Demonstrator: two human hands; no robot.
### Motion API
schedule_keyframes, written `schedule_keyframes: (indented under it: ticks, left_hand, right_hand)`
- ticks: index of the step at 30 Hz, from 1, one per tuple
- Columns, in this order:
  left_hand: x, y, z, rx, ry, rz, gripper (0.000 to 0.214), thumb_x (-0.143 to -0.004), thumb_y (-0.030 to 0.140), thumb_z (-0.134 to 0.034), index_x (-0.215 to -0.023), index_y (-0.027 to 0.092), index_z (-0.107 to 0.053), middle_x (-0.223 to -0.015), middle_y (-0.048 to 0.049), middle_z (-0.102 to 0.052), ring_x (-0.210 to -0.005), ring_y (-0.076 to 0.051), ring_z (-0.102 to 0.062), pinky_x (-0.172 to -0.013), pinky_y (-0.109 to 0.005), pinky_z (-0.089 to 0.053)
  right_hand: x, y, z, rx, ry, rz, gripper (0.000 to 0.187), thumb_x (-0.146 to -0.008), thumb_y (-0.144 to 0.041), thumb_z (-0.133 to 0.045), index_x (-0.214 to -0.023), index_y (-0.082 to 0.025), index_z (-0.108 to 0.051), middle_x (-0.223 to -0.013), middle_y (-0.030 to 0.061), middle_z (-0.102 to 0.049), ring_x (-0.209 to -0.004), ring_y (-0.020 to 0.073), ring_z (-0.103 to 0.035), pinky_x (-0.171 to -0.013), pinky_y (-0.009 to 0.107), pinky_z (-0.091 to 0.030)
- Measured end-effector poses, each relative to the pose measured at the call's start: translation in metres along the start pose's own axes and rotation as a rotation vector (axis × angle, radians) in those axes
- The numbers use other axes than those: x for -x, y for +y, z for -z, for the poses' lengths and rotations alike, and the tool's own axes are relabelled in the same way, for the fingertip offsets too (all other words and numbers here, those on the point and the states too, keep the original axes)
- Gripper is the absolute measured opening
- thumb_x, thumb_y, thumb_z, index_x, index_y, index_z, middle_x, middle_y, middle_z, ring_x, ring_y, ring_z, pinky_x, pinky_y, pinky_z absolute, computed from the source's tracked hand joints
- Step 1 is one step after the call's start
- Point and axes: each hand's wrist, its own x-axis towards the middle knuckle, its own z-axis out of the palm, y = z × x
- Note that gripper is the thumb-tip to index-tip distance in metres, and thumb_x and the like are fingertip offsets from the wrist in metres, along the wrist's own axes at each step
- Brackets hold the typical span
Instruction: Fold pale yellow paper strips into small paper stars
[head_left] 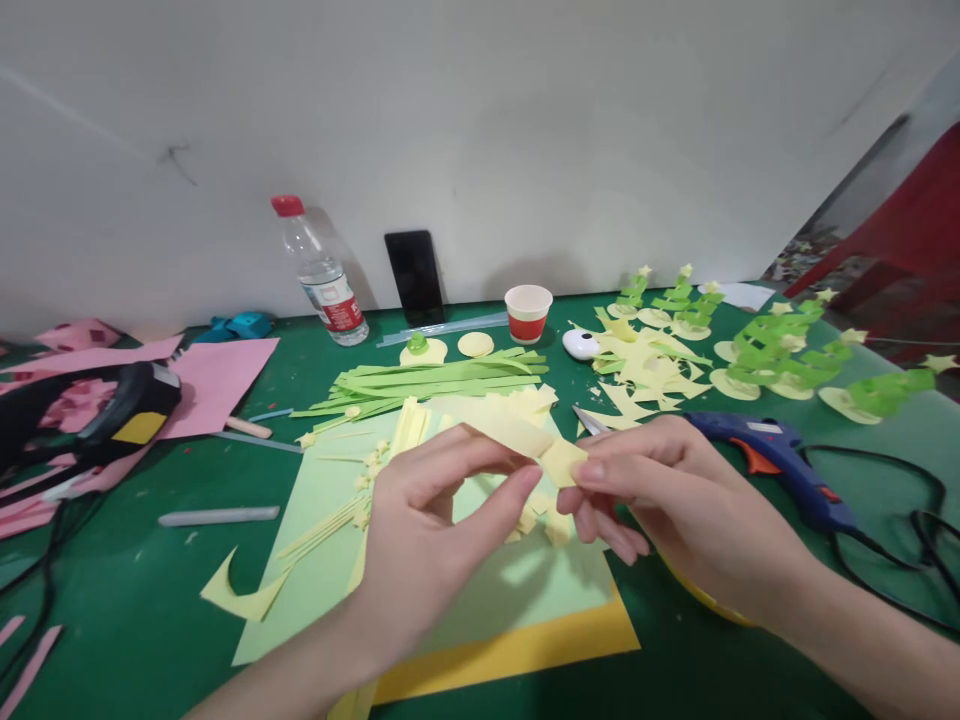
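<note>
Both my hands meet over the middle of the table around a small pale yellow paper piece point(562, 460) with folded edges. My right hand point(682, 490) pinches it between thumb and fingers. On its other side, my left hand point(420, 520) is closed, thumb to fingers, at the piece's edge. A pale yellow strip of paper point(510, 428) runs from behind the left fingers toward the piece. Beneath the hands lie light green sheets point(540, 590) over a yellow sheet point(517, 645). Small paper stars point(367, 470) and thin yellow strips point(326, 530) rest on them.
Green strips point(442, 378), yellow scraps point(652, 370), a paper cup point(528, 315), a water bottle point(330, 285) and a phone point(415, 278) stand or lie behind. To the right are a corded glue gun point(780, 465) and star-topped green spirals point(780, 345). Pink paper point(217, 385) lies left.
</note>
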Motion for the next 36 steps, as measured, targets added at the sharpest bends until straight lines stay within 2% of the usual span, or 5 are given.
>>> schedule_keyframes:
  ticks: [3, 13, 16, 26, 36]
  left_hand:
    - [0.002, -0.001, 0.0, -0.138, 0.029, -0.197, 0.023, -0.073, 0.005, -0.065, -0.077, 0.025, -0.075, -0.077, 0.0013, -0.076, -0.069, -0.015, -0.067, -0.064, -0.025, -0.054]
    - [-0.001, -0.008, 0.006, -0.058, -0.119, -0.38, 0.026, -0.078, 0.006, -0.067, -0.087, 0.028, -0.077, -0.079, -0.0013, -0.073, -0.071, -0.014, -0.066, -0.064, -0.023, -0.055]
    - [-0.002, -0.004, 0.004, -0.047, -0.04, -0.275, 0.031, -0.073, 0.0, -0.069, -0.081, 0.028, -0.078, -0.07, 0.0017, -0.071, -0.062, -0.012, -0.064, -0.057, -0.02, -0.052]
    - [-0.009, 0.009, 0.0, 0.185, -0.007, 0.257, 0.02, -0.063, 0.004, -0.075, -0.063, 0.024, -0.075, -0.065, 0.005, -0.074, -0.062, -0.011, -0.068, -0.054, -0.013, -0.055]
    - [-0.005, 0.005, 0.002, 0.403, -0.163, 0.46, 0.015, -0.071, 0.013, -0.075, -0.069, 0.028, -0.077, -0.069, 0.0063, -0.074, -0.063, -0.007, -0.066, -0.057, -0.011, -0.052]
  right_hand:
    - [0.001, 0.0, 0.0, -0.055, -0.022, -0.036, 0.018, -0.067, -0.02, -0.068, -0.051, -0.013, -0.069, -0.044, 0.0006, -0.057, -0.036, 0.0053, -0.043, -0.039, 0.019, -0.032]
    - [0.0, 0.004, 0.003, -0.334, -0.256, -0.317, 0.022, -0.069, -0.025, -0.055, -0.05, -0.014, -0.057, -0.04, -0.0044, -0.045, -0.029, 0.004, -0.035, -0.03, 0.016, -0.024]
    - [-0.005, 0.002, 0.006, -0.272, -0.291, -0.331, 0.026, -0.075, -0.028, -0.05, -0.056, -0.013, -0.06, -0.043, -0.0033, -0.047, -0.029, 0.0041, -0.036, -0.028, 0.015, -0.022]
    - [0.007, -0.007, 0.004, 0.619, -0.052, 0.318, 0.021, -0.084, -0.023, -0.049, -0.065, -0.018, -0.055, -0.052, -0.0049, -0.045, -0.044, 0.0062, -0.039, -0.04, 0.017, -0.032]
    - [0.001, -0.002, 0.005, 0.587, -0.058, 0.434, 0.03, -0.084, -0.016, -0.045, -0.054, -0.018, -0.044, -0.049, -0.004, -0.042, -0.043, 0.0067, -0.037, -0.041, 0.019, -0.03]
